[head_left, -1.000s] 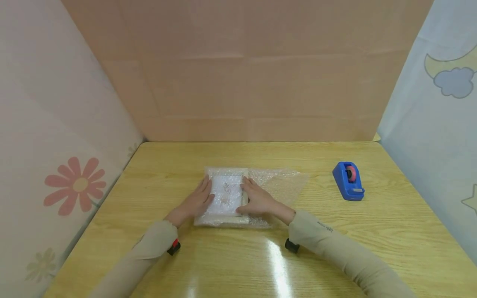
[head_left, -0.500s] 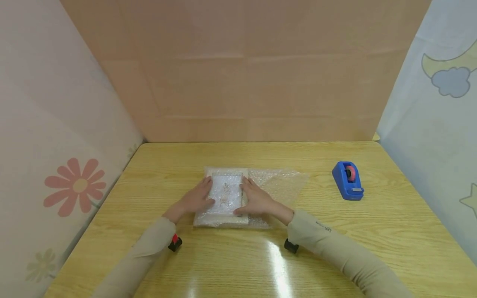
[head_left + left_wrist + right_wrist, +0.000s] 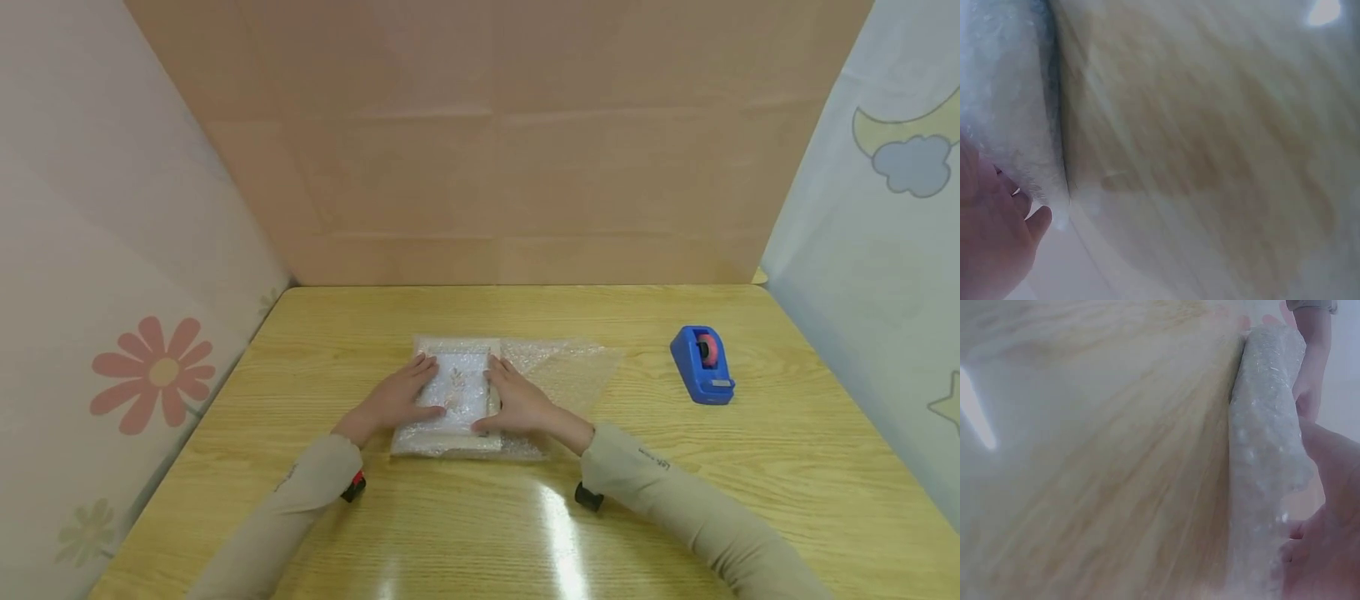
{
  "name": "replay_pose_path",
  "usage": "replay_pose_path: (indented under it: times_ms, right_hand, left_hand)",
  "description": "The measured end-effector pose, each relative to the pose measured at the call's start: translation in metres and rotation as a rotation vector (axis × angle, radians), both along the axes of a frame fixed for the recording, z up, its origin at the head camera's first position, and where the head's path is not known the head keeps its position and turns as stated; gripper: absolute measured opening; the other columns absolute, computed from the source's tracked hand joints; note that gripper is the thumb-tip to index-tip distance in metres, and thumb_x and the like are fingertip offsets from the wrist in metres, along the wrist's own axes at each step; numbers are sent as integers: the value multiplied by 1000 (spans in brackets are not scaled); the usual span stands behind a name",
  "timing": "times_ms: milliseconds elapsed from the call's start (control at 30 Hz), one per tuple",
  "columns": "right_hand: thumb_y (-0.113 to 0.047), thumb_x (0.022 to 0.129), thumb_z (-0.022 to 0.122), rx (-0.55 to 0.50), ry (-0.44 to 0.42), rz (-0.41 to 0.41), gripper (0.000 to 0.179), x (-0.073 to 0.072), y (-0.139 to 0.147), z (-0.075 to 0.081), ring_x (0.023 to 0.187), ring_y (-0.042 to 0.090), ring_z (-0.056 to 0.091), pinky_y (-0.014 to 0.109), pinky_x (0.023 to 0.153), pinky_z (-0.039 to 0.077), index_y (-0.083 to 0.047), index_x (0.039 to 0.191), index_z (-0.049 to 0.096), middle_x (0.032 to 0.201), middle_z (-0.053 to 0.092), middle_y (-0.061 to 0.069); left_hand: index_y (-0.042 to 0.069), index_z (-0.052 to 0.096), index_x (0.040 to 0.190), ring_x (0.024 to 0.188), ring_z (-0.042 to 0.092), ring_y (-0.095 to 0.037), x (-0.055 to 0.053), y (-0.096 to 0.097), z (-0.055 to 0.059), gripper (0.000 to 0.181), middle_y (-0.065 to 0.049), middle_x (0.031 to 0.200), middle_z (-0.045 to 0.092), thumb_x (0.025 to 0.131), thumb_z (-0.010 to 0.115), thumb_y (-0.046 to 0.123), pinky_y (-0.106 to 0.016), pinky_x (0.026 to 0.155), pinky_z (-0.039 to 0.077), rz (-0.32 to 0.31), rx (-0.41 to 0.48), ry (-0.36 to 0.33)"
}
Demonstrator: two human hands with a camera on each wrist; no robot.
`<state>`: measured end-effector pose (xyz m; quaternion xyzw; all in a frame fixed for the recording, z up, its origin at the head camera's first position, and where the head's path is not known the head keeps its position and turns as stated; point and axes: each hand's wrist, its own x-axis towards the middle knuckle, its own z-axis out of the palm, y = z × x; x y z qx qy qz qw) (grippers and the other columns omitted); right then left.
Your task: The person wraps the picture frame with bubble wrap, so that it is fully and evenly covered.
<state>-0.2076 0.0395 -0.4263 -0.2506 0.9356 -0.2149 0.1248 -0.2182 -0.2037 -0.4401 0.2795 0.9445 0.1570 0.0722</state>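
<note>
A light picture frame [image 3: 461, 387] with a small plant-like print lies flat near the middle of the table, under a layer of bubble wrap [image 3: 558, 367]. Loose wrap stretches out to its right. My left hand [image 3: 397, 398] rests on the left side of the covered frame, fingers extended and thumb pointing inward. On the opposite side my right hand [image 3: 522, 406] lies along the right edge, its fingers and thumb spread apart. In the left wrist view the wrap's near edge [image 3: 1010, 81] runs beside the hand. The right wrist view shows puffy wrap [image 3: 1263, 431] next to the fingers.
A blue tape dispenser [image 3: 702, 367] with a pink roll stands at the right of the wooden table [image 3: 450, 525]. A tan panel [image 3: 487, 167] rises behind the table, and patterned sheets hang on both sides.
My left hand has shifted slightly right, further over the wrapped frame, and its thumb has moved inward. My right hand and the wrap stay almost in place.
</note>
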Motion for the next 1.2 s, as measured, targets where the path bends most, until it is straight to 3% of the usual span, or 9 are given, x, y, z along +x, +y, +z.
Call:
replay_pose_path:
  times_ms: [300,500,600,833,967,1200]
  right_hand:
    - [-45,70,73,-70,25,37,90,-3,9,2,137,31,13,47,107,19,0,138,33,150,13,16]
    - [-39,76,69,-138,71,60,79,-10,21,11,133,33,23,49,105,24,-3,138,36,148,20,17]
    - [-35,79,67,-207,71,32,73,-15,31,16,131,34,29,49,104,26,-2,137,37,145,27,16]
    - [-31,83,65,-274,58,-15,65,-31,79,19,125,35,38,50,102,30,-2,135,39,137,42,17]
    - [-29,84,65,-267,53,-35,64,-37,114,21,122,38,39,53,96,34,-1,135,38,136,41,19]
    - [-29,86,62,-207,41,-151,66,-40,165,17,121,44,35,59,92,34,2,137,34,136,36,26]
  left_hand:
    - [2,26,142,138,8,-26,2,4,4,83,-10,150,17,82,57,52,-42,110,15,43,17,-67]
    - [0,29,140,138,11,-27,4,6,6,82,-12,149,21,82,57,51,-42,109,19,45,-9,-50]
    - [0,30,140,138,12,-27,3,7,6,82,-12,148,21,83,57,51,-41,109,19,42,-21,-38]
    - [-1,30,140,138,11,-27,2,6,5,82,-13,149,21,83,57,51,-41,109,19,39,-24,-37]
    - [0,29,140,138,11,-26,1,6,4,82,-12,149,20,83,56,52,-40,109,18,39,-26,-39]
    - [1,28,141,138,11,-26,0,5,2,83,-11,149,19,82,56,53,-40,109,18,40,-32,-46]
